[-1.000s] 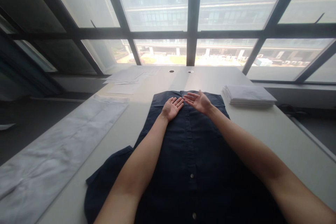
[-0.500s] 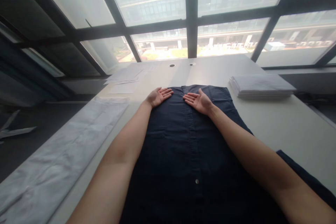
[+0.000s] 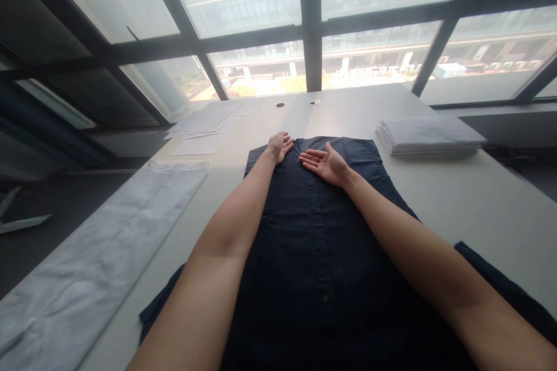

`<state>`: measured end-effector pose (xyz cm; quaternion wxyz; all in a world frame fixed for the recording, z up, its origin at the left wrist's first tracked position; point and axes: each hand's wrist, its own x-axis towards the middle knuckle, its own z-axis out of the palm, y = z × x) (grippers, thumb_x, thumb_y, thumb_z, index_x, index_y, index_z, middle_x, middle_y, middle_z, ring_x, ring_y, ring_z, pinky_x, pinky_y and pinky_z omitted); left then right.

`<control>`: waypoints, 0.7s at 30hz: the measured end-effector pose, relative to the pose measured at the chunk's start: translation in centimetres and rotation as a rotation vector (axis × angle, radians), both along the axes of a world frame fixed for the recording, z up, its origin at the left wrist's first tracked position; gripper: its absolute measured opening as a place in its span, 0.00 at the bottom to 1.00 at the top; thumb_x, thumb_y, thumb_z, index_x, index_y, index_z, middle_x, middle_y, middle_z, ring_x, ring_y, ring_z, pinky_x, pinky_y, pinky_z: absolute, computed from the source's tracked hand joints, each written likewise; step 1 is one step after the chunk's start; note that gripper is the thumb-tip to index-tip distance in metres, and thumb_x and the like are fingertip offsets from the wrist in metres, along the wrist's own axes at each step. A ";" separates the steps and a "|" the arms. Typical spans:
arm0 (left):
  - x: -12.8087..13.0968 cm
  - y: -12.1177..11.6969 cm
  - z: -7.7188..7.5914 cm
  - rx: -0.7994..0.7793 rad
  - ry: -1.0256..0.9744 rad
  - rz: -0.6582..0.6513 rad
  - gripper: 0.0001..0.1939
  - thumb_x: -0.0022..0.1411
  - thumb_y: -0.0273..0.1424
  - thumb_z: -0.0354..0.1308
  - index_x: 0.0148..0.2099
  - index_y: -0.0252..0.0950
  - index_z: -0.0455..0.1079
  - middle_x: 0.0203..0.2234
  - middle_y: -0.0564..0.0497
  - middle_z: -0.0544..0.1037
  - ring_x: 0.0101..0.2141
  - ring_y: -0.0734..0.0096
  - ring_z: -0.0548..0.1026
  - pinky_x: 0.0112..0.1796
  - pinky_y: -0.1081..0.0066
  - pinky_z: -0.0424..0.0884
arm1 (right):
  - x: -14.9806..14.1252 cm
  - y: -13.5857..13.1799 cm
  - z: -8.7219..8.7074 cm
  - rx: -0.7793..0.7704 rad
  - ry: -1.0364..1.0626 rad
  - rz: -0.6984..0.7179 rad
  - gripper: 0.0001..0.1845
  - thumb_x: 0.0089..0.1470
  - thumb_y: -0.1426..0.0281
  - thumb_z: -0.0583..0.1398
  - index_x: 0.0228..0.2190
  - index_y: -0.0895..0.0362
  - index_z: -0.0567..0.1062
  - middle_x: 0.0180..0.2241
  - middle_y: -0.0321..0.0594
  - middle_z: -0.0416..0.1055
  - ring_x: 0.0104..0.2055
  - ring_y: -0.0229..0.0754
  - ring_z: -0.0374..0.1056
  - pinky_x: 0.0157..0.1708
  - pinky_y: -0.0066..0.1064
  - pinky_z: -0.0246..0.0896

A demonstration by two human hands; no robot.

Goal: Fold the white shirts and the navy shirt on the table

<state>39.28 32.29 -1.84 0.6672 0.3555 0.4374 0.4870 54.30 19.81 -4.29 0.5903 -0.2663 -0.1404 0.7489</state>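
A dark navy buttoned shirt (image 3: 313, 243) lies flat on a long white table (image 3: 456, 197), its button line running away from me. My left hand (image 3: 279, 145) lies flat and open on the shirt's far edge, fingers stretched forward. My right hand (image 3: 324, 164) rests open on the shirt just right of the button line, fingers pointing left toward the other hand. Neither hand holds anything. Both forearms stretch over the shirt.
A stack of folded white cloths (image 3: 429, 136) sits at the table's far right. Loose white sheets (image 3: 200, 127) lie at the far left. A long white cloth strip (image 3: 100, 249) runs along the left side. Large dark-framed windows (image 3: 311, 40) stand behind the table.
My left hand has moved from the shirt's far left corner back toward the middle of its far edge. My right hand stays on the shirt near the button line. The view shifted slightly.
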 end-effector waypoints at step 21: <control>-19.6 -28.2 1.6 0.977 1.513 -0.589 0.30 0.73 0.46 0.48 0.72 0.42 0.56 0.71 0.47 0.55 0.70 0.51 0.50 0.66 0.49 0.54 | 2.0 -11.0 3.3 0.366 -1.233 -0.105 0.13 0.62 0.66 0.56 0.41 0.59 0.78 0.42 0.48 0.79 0.43 0.50 0.75 0.48 0.44 0.70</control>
